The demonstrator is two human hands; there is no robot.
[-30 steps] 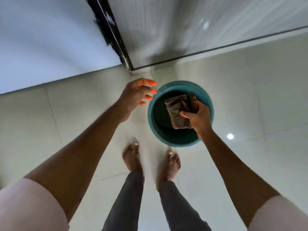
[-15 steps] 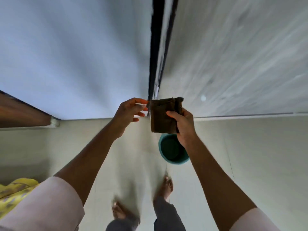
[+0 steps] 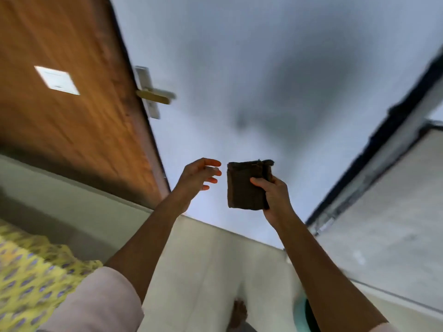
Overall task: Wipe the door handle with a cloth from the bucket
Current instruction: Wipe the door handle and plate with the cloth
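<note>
**Cloth raised in the right hand, door handle up to the left**

Cloth (image 3: 247, 185), dark brown and folded into a thick rectangle, sits upright in the right hand (image 3: 275, 197). The thumb presses across its front face near the right edge and the fingers (image 3: 265, 204) wrap behind it, so the grip is closed firmly on the fabric. A loose corner sticks up at the cloth's top right.

Just left of the cloth, apart from it, the left hand (image 3: 199, 176) is held up with its fingers (image 3: 213, 173) spread and slightly curled, holding nothing; their tips point toward the cloth's left edge without touching it.

Well above and to the left of the cloth, the door handle (image 3: 154, 95) juts out from the edge of a brown wooden door (image 3: 72, 130). It is a brass-coloured lever on a pale metal backplate, blurred by motion. A white square plate (image 3: 57, 80) is fixed to the door face, further left of the handle.

Behind the cloth stands a pale blue-grey wall (image 3: 239, 68). To the cloth's right runs a dark frame strip (image 3: 388, 149). Far below the cloth, at the bottom edge beside the right forearm, a sliver of the teal bucket (image 3: 302, 315) shows on the tiled floor (image 3: 203, 259), next to a bare foot (image 3: 238, 312). A yellow patterned fabric (image 3: 31, 271) lies at the lower left.
</note>
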